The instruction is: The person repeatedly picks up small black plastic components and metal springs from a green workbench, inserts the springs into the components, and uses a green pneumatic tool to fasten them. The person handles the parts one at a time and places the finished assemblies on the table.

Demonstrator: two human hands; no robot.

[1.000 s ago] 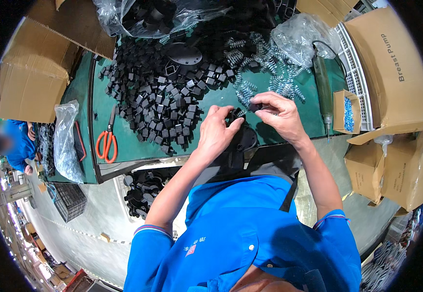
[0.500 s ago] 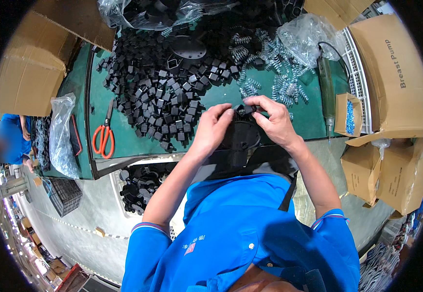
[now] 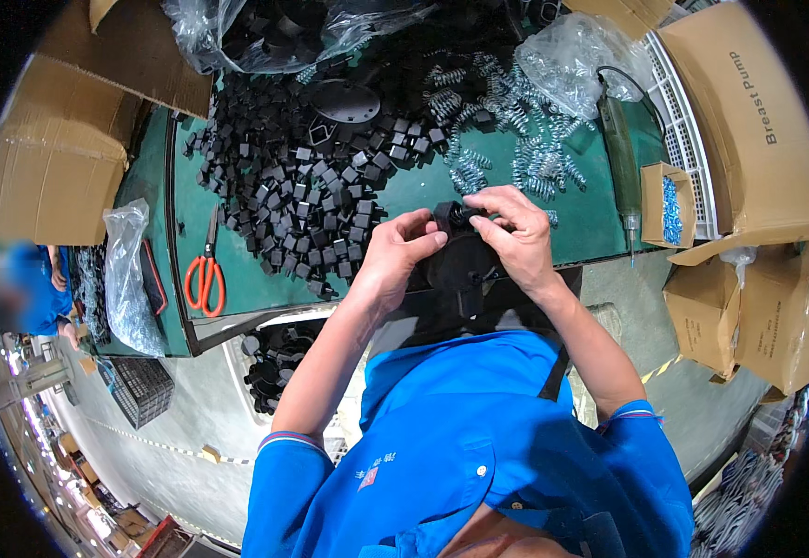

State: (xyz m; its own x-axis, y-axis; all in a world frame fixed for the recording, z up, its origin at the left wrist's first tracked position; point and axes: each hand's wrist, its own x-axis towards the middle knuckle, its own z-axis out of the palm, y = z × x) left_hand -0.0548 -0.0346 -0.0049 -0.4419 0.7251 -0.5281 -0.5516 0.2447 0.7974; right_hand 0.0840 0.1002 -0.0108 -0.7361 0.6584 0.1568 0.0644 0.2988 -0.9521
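Above the front edge of the table, a small black plastic part (image 3: 445,217) with ribbed, coil-like detail sits between my two hands. My right hand (image 3: 514,234) pinches its right end with thumb and forefinger. On the other side my left hand (image 3: 395,256) is curled, its thumb and forefinger tips against the left end. Just beneath, a round black plastic piece (image 3: 451,265) with a downward tab rests at the table edge. Behind my left hand spreads a heap of small black blocks (image 3: 321,209). Metal coil springs (image 3: 544,163) lie beyond my right hand.
Orange-handled scissors (image 3: 205,284) lie at left on the green table (image 3: 404,191). At right are an electric screwdriver (image 3: 620,158), a small box of blue screws (image 3: 669,209) and cardboard cartons (image 3: 749,130). A tub of black parts (image 3: 279,363) stands below; a co-worker's arm (image 3: 56,270) shows far left.
The black part has turned and shifted slightly left, exposing its ribbed section. My left fingers have lowered a little, and the view has shifted slightly.
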